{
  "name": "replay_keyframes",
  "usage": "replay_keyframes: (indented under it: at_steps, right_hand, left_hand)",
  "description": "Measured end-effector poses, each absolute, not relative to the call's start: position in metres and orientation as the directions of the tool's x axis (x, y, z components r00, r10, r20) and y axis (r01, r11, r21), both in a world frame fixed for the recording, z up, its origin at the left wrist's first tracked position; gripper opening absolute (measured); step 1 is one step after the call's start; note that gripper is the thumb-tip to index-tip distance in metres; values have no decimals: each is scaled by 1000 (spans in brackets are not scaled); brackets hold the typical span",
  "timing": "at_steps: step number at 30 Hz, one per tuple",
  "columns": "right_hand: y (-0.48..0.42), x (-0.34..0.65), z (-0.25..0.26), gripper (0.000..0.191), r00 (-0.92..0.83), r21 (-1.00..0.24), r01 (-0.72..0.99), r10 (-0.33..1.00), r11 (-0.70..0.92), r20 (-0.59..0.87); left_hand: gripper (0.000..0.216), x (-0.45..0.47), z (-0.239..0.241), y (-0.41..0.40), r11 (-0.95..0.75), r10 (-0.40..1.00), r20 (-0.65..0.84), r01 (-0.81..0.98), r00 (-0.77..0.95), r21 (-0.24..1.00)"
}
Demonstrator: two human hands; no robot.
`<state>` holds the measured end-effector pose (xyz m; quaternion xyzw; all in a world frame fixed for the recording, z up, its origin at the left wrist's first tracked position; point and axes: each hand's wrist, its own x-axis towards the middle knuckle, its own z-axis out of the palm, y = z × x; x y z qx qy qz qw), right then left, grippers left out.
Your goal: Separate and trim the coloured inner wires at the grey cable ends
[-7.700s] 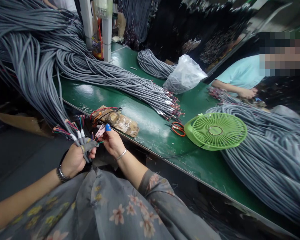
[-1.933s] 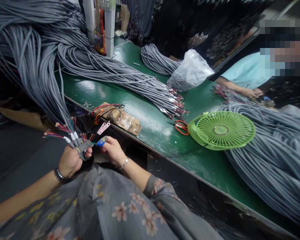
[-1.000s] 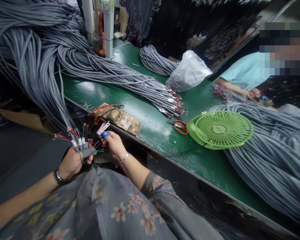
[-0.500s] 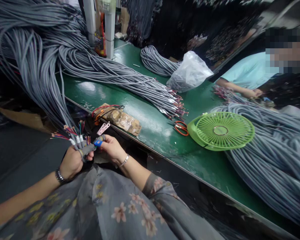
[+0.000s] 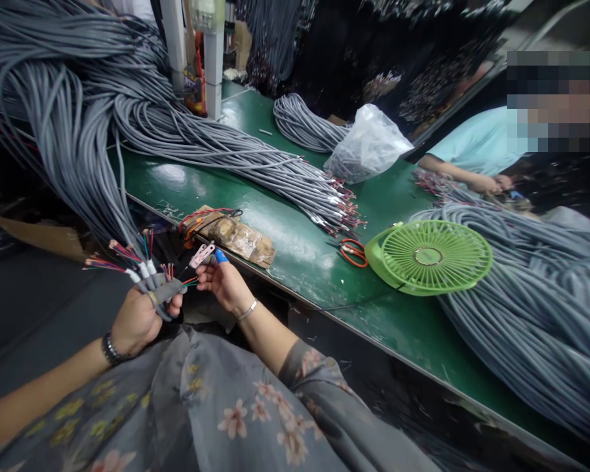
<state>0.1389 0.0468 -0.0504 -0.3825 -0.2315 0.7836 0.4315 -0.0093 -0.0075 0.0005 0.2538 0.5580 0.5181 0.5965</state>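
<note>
My left hand (image 5: 140,318) is closed around several grey cables (image 5: 149,270), whose stripped ends fan out in red, blue, green and orange wires (image 5: 124,251). Its fingers wear grey wrapping. One cable end by the thumb shows thin red and green wires (image 5: 191,282) pointing towards my right hand (image 5: 226,285). That hand is palm up with its fingers apart, and I see nothing held in it. A blue cover sits on its thumb. Just beyond its fingertips is a small pink clip-like tool (image 5: 202,255) at the table edge; contact cannot be made out.
A wooden block (image 5: 248,241) with taped wires lies along the edge of the green table (image 5: 295,298). Beyond are a grey cable bundle (image 5: 236,147), orange-handled scissors (image 5: 354,253), a green fan (image 5: 429,257) and a plastic bag (image 5: 368,144). Another person's hands (image 5: 496,183) work at right.
My right hand has drawn away from the cable end at my left hand and its fingers have opened. The red and green wires there now show spread out. My left hand keeps its hold.
</note>
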Motion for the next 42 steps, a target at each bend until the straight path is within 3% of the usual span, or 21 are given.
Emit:
replay_keyframes:
  at_steps: [17,21,26,30,36,42]
  right_hand:
    - [60,121,-52,50,-258,-653,-621,900,-433,-352]
    - [55,129,-52,56,-324,-647,-575,866,-501,-381]
    - [48,140,-50,57,-455,-693,-401,787,-598,-416]
    - [43,141,-48,55,-469,-788,-326,813,-522,-345]
    - [36,140,-44,50,-447,-895,-255,865,-365,-226]
    - [34,150,-55,54,-427,-856,-265,850,-444,-309]
  left_hand:
    - [26,3,-2,0,344,893,-413,-320,-179,883]
    - [28,0,0,-4,366,888,-429,-311,-167,877]
    - [25,-5,-2,-10,366,892,-420,-276,-168,889]
    - [22,-7,-9,-11,359,913,-388,-200,-127,912]
    - [23,-12,-17,-10,362,930,-359,-36,79,931]
    - [25,-15,-18,-9,395,912,-407,-163,-49,904]
